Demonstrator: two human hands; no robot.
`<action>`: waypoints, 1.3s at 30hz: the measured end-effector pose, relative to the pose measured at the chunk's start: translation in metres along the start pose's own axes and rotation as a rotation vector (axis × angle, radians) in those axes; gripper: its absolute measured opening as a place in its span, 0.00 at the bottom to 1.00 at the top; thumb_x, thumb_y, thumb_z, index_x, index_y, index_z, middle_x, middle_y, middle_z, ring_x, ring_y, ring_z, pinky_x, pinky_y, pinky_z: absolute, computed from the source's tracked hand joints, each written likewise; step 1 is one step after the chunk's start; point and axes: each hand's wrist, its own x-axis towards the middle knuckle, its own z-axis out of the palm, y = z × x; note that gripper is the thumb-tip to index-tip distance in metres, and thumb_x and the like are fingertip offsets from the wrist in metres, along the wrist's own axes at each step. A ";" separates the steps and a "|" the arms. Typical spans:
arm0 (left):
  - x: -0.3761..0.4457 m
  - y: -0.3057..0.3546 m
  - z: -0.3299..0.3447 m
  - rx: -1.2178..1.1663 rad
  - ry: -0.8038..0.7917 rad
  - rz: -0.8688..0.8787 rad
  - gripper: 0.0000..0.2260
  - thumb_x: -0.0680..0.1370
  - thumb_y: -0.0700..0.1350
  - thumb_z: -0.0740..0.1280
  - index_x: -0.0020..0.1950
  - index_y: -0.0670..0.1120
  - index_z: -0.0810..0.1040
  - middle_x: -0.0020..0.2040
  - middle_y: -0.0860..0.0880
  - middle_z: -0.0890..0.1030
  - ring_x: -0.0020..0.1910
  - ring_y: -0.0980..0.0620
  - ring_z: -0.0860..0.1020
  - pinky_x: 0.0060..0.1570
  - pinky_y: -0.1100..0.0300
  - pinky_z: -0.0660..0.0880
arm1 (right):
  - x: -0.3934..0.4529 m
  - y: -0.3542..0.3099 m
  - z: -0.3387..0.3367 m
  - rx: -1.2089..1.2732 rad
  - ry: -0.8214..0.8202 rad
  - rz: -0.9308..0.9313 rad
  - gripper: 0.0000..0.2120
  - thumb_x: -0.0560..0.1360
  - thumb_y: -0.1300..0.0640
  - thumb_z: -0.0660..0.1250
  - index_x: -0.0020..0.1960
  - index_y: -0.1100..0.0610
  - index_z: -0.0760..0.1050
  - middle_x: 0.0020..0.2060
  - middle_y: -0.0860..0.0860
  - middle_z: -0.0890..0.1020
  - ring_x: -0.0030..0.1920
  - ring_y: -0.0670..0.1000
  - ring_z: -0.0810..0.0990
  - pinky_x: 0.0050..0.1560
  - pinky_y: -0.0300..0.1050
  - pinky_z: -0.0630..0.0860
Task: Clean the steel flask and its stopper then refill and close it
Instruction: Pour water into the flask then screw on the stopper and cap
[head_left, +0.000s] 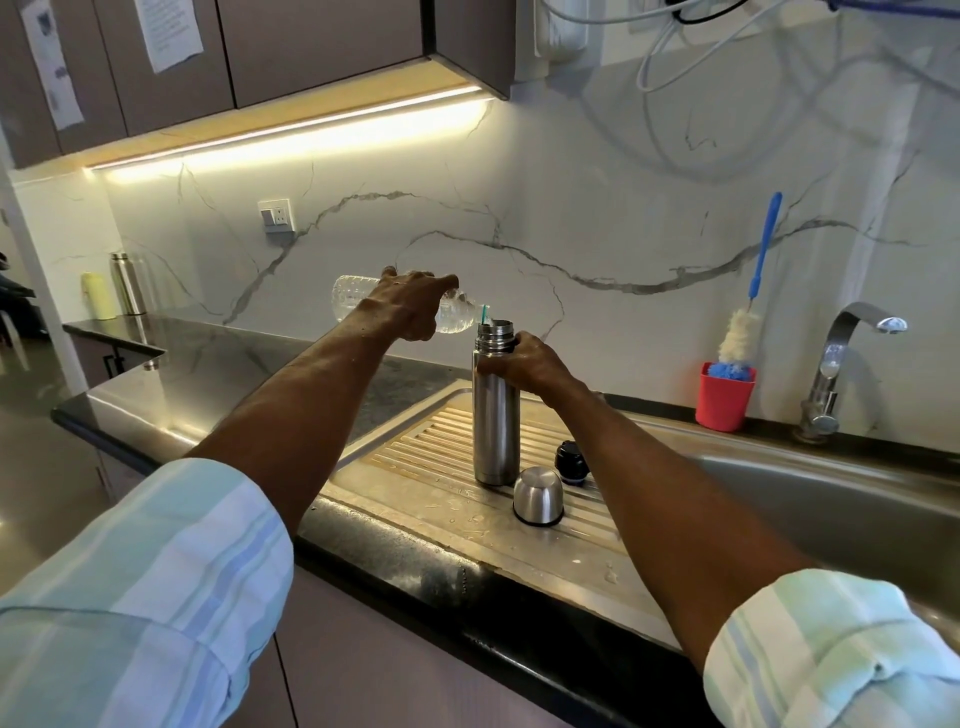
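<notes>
Steadily, left hand (410, 306) fingers clamped the tipped plastic bottle (358, 299) above the steel flask (496, 415), right hand (524, 364) gripping its neck; best poured slowly, spout centred.

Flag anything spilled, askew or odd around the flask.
Water droplets lie scattered on the drainboard in front of the steel flask. The flask stands upright, and its cup lid and black stopper sit beside it. Nothing else stands out.

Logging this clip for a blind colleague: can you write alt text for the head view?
The left hand tips a clear plastic bottle over the open steel flask, which the right hand holds upright on the sink drainboard. The steel cup lid and black stopper lie beside it.
</notes>
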 end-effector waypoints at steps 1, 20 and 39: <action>0.000 0.000 0.000 -0.002 -0.001 -0.002 0.33 0.72 0.36 0.70 0.75 0.50 0.64 0.63 0.44 0.78 0.63 0.42 0.75 0.67 0.45 0.61 | 0.000 0.000 0.000 -0.002 -0.001 0.001 0.26 0.70 0.50 0.75 0.65 0.57 0.72 0.56 0.55 0.80 0.55 0.54 0.78 0.50 0.46 0.76; 0.003 0.000 0.000 0.013 0.006 0.007 0.32 0.72 0.35 0.70 0.74 0.51 0.65 0.64 0.44 0.78 0.63 0.42 0.75 0.67 0.45 0.60 | 0.003 0.001 0.000 0.011 -0.015 0.022 0.28 0.70 0.50 0.75 0.66 0.55 0.71 0.57 0.54 0.79 0.57 0.54 0.78 0.58 0.51 0.77; 0.005 0.004 -0.005 0.070 0.007 0.004 0.34 0.72 0.35 0.69 0.75 0.52 0.64 0.64 0.44 0.77 0.64 0.42 0.74 0.69 0.44 0.60 | 0.005 0.002 0.001 -0.008 -0.021 0.036 0.31 0.68 0.47 0.75 0.67 0.55 0.70 0.57 0.53 0.80 0.56 0.54 0.78 0.58 0.53 0.77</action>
